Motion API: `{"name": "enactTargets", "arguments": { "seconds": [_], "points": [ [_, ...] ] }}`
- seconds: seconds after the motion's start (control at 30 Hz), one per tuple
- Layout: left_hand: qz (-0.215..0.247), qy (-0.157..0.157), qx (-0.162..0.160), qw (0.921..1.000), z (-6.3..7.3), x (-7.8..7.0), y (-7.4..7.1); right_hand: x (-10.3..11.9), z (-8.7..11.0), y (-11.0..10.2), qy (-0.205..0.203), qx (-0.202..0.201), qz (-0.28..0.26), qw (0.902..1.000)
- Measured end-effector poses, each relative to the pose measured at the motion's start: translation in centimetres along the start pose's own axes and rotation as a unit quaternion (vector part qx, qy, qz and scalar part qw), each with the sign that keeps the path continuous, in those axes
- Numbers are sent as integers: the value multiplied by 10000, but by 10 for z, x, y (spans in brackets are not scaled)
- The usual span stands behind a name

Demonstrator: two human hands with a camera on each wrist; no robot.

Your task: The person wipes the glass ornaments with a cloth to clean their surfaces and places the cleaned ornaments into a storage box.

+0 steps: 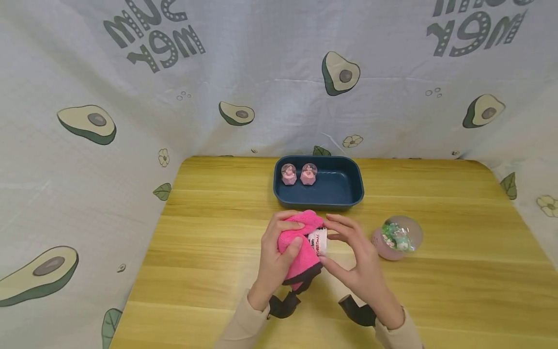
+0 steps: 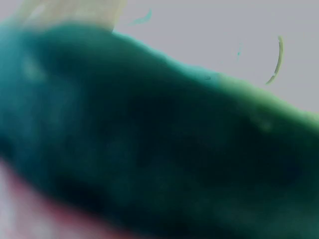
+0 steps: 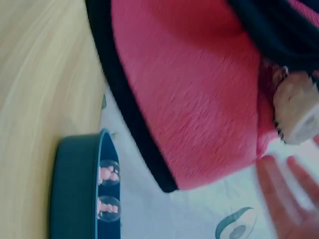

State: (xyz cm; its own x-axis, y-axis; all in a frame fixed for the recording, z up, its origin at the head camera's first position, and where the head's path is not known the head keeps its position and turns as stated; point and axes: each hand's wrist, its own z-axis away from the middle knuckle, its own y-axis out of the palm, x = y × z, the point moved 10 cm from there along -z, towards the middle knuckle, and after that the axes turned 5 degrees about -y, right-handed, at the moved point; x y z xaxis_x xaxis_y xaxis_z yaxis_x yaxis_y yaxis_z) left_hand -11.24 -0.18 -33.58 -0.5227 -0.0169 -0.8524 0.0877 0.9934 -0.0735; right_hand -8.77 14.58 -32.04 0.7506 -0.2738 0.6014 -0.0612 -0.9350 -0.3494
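A pink cloth (image 1: 301, 261) with black edging is bunched in my left hand (image 1: 275, 252), the thumb pressing on its front. The cloth wraps around a small ornament (image 1: 320, 241) with a white, red-lettered side reading CHRISTMAS. Fingers and thumb of my right hand (image 1: 359, 257) pinch the ornament's exposed end from above and below. In the right wrist view, the ornament's pale rounded end (image 3: 296, 107) pokes out of the cloth (image 3: 189, 94), and blurred fingertips lie close beside it. What the cloth covers stays hidden. Dark blur fills most of the left wrist view.
Behind the hands stands a dark blue tray (image 1: 344, 194); two small pink snow globes (image 1: 289, 174) sit in its left half. A larger snow globe (image 1: 396, 237) with a pink base and green figures lies tilted on the wooden table (image 1: 196, 271). Avocado-print fabric (image 1: 283, 58) hangs around.
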Motion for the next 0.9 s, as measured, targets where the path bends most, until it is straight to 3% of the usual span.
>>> {"name": "enactTargets", "arguments": {
  "seconds": [0.1, 0.17, 0.27, 0.4, 0.47, 0.53, 0.63, 0.7, 0.8, 0.9],
  "points": [
    [101, -113, -2, 9999, -1, 0, -1, 6, -1, -1, -478, -62, 87, 9988],
    [49, -14, 52, 10000, -1, -2, 1, 6, 0, -2, -414, -149, -34, 9990],
    [-218, 296, 220, 9991, 0, -8, 5, -6, 2, -2, 414, -348, -583, 9968],
    [-539, 689, 462, 9951, 3, -13, 12, -27, 12, 0, 1982, -658, -1308, 9692],
    [-526, 631, 430, 9957, 3, -11, 12, -31, 15, 1, 2323, -641, -1289, 9619],
    [-398, 386, 300, 9980, 3, -7, 9, -27, 12, 1, 2154, -473, -1122, 9689],
    [-63, -164, 32, 9998, 1, 3, 3, -13, 5, 2, 1187, -145, -906, 9887],
    [121, -413, -60, 9991, 0, 6, 0, -5, 2, 3, 521, -2, -836, 9951],
    [241, -497, -31, 9985, 0, 7, -1, 1, 1, 1, -125, -10, -676, 9976],
    [100, -221, 107, 9996, 1, 2, 1, -2, 3, -1, -98, -193, -622, 9978]
  ]
}}
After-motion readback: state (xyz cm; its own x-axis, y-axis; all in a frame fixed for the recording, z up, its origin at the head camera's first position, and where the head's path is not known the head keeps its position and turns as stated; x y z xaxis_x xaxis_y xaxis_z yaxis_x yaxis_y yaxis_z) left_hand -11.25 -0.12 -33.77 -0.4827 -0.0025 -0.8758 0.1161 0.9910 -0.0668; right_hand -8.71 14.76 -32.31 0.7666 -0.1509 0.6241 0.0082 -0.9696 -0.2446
